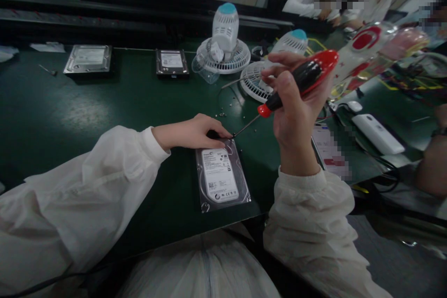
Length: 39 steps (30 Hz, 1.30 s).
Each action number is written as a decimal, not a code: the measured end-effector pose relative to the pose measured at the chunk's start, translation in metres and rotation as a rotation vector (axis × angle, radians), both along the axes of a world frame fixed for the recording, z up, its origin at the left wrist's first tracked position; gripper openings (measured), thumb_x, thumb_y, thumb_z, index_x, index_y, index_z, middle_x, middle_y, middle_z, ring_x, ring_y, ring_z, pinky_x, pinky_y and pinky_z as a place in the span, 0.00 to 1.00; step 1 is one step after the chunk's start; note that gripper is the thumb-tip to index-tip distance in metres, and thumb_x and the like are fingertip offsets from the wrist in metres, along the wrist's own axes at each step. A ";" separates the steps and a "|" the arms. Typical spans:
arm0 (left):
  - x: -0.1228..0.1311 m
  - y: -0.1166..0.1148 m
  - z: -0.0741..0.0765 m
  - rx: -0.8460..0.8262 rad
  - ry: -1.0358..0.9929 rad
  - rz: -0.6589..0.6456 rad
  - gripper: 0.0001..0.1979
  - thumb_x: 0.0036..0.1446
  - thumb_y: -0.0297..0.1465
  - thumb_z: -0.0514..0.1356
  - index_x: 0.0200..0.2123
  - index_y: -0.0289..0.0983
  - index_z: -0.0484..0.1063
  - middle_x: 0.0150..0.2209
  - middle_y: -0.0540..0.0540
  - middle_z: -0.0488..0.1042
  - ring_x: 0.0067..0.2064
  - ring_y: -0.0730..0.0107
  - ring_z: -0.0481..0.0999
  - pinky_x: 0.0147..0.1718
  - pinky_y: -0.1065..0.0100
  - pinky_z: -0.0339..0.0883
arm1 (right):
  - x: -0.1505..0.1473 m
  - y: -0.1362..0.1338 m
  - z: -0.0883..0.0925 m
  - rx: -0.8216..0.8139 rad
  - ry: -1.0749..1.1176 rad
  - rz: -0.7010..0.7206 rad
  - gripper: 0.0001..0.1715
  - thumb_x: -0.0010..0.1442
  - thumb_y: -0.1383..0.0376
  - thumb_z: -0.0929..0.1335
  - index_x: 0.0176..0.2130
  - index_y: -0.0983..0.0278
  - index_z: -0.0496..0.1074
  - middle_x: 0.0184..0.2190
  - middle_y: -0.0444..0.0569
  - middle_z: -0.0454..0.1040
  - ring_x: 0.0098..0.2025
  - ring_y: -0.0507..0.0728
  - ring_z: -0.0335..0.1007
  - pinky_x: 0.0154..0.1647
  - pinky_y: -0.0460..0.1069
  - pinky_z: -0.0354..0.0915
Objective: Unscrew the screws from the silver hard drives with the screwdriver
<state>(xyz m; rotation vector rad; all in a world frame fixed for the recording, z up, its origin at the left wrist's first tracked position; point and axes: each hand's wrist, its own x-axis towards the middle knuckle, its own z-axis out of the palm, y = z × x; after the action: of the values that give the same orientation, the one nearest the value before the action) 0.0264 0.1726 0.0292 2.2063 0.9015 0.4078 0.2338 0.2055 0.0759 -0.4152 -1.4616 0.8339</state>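
Note:
A hard drive [220,177] with a white label lies on the green table in front of me. My left hand [199,132] is closed over its far edge, the index fingertip beside a screwdriver's tip. In my right hand [296,107] is that screwdriver [309,74], red and black, tilted so its thin shaft runs down to the drive's far right corner. A small dark bit shows at the tip, too small to name. Another slim metal tool [237,82] extends leftward from near my right fingers; whether they hold it I cannot tell.
Several small screws [221,115] lie beyond the drive. Farther back are two more drives, a silver one [87,59] and a smaller one [172,63], and white fans [225,32]. At right are a phone [324,144], a white device [379,133], cables and another person's arm [433,167].

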 end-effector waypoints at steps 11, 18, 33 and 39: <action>0.000 0.001 -0.002 0.002 -0.005 0.007 0.20 0.62 0.41 0.62 0.54 0.39 0.76 0.51 0.45 0.79 0.51 0.64 0.77 0.52 0.66 0.66 | -0.003 -0.001 0.002 -0.018 0.010 -0.081 0.13 0.58 0.55 0.71 0.40 0.51 0.64 0.44 0.39 0.78 0.41 0.54 0.75 0.52 0.55 0.71; 0.001 0.000 -0.001 0.008 0.009 0.003 0.20 0.63 0.40 0.61 0.55 0.40 0.76 0.52 0.45 0.79 0.52 0.65 0.77 0.52 0.67 0.66 | 0.002 0.004 0.001 -0.022 0.049 0.118 0.21 0.55 0.50 0.70 0.47 0.52 0.70 0.51 0.45 0.76 0.47 0.59 0.75 0.50 0.58 0.70; 0.001 0.000 -0.003 0.024 -0.038 -0.004 0.17 0.62 0.38 0.62 0.53 0.41 0.77 0.50 0.45 0.80 0.50 0.67 0.78 0.50 0.67 0.68 | 0.002 0.003 0.001 0.003 0.006 0.059 0.16 0.58 0.54 0.68 0.46 0.53 0.68 0.49 0.44 0.77 0.46 0.55 0.76 0.53 0.57 0.72; 0.002 -0.001 -0.001 -0.019 -0.037 -0.010 0.18 0.62 0.38 0.62 0.53 0.40 0.77 0.50 0.44 0.80 0.50 0.65 0.78 0.50 0.66 0.69 | -0.001 0.001 -0.002 0.052 0.040 -0.023 0.18 0.58 0.55 0.71 0.45 0.53 0.63 0.44 0.39 0.77 0.42 0.51 0.77 0.52 0.53 0.73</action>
<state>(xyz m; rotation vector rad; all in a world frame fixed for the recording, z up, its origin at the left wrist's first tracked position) 0.0281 0.1716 0.0282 2.1784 0.8716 0.4322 0.2323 0.2070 0.0741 -0.3735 -1.4362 0.7805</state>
